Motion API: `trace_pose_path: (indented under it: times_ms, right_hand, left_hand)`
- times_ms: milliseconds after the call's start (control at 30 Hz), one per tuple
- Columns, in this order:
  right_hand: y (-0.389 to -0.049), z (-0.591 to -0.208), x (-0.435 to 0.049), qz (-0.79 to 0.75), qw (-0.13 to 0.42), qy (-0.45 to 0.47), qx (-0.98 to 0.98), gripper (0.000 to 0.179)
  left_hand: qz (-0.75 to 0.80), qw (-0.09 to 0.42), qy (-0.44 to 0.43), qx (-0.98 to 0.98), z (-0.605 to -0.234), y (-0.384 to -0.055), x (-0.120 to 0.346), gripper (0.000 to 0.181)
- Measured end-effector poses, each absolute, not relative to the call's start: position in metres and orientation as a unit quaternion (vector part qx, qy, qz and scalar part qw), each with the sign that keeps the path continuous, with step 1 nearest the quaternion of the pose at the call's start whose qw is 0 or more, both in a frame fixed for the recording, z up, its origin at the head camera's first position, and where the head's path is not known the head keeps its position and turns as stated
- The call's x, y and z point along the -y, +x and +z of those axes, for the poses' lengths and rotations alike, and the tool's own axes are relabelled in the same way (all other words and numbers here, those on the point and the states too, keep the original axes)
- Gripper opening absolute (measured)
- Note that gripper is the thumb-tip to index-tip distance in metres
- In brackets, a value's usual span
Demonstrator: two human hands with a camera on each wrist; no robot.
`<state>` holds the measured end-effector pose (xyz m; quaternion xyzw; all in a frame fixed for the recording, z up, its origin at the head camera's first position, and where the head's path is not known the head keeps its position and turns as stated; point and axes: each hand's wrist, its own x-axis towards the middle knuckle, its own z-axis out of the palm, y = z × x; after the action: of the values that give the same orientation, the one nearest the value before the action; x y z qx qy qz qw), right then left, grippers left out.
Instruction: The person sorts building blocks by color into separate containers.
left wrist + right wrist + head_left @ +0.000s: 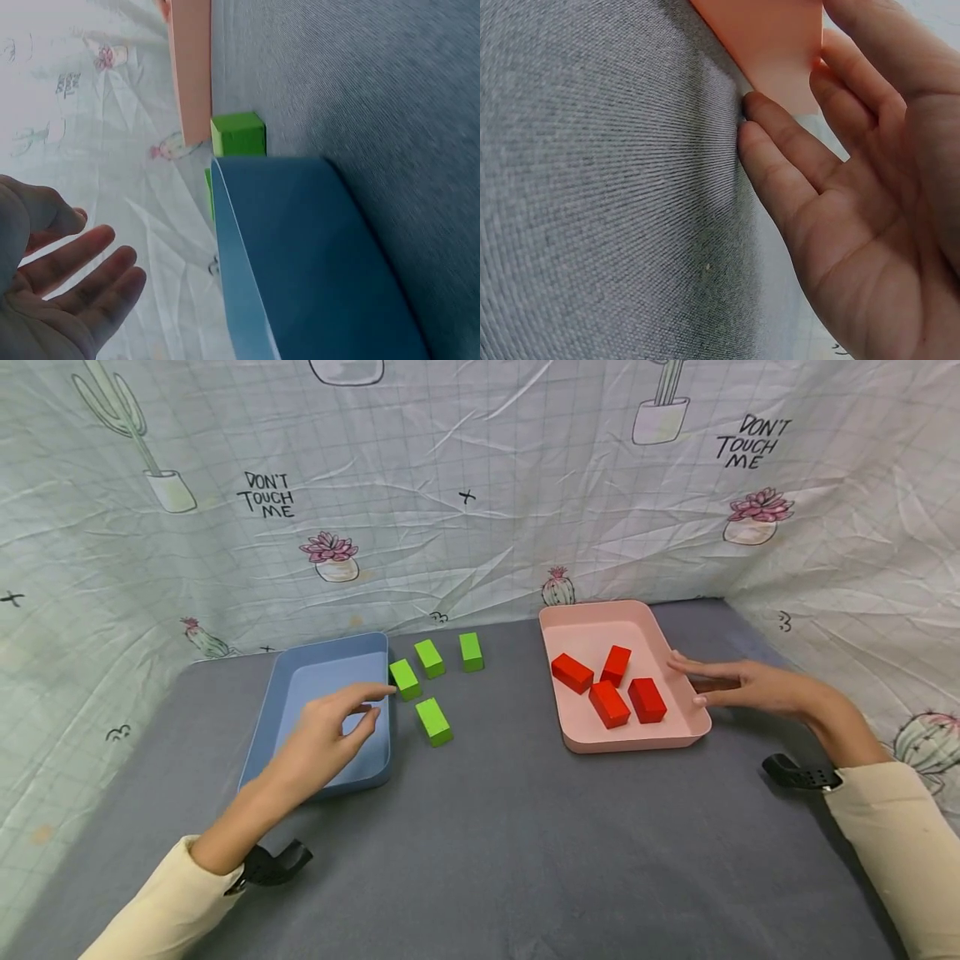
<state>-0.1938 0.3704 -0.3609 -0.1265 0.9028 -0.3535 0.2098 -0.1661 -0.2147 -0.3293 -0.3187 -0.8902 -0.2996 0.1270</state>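
My left hand hovers over the blue tray, thumb and forefinger bent towards each other with a gap and nothing between them. Its fingertips are nearest a green block beside the tray's right rim. More green blocks stand near it, one of them closer to the front. At the right, my right hand has its fingers extended to the right side of the pink tray, touching it at the rim. Several red blocks lie inside that tray. In the right wrist view, the fingers lie against the tray's outer wall.
A grey cloth covers the table. Behind it hangs a white printed curtain, which also runs along both sides. Grey table surface lies between the two trays. Black straps are on both wrists.
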Motion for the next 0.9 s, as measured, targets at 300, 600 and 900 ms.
trace_pose_path:
  times_ms: [300, 600, 900]
  right_hand:
    - [-0.188, -0.367, -0.364, -0.332, 0.19, -0.154, -0.911, 0.069]
    - [-0.168, -0.356, -0.348, -0.213, 0.001, -0.225, -0.951, 0.059]
    - [-0.152, -0.33, -0.305, -0.181, -0.106, -0.257, -0.943, 0.058]
  left_hand:
    - [-0.265, 0.153, -0.291, 0.906, -0.332, -0.16, 0.245, 0.04]
    - [-0.264, 0.163, -0.289, 0.906, -0.335, -0.157, 0.261, 0.044]
    - [-0.254, 0.186, -0.3, 0.901, -0.334, -0.158, 0.277, 0.044]
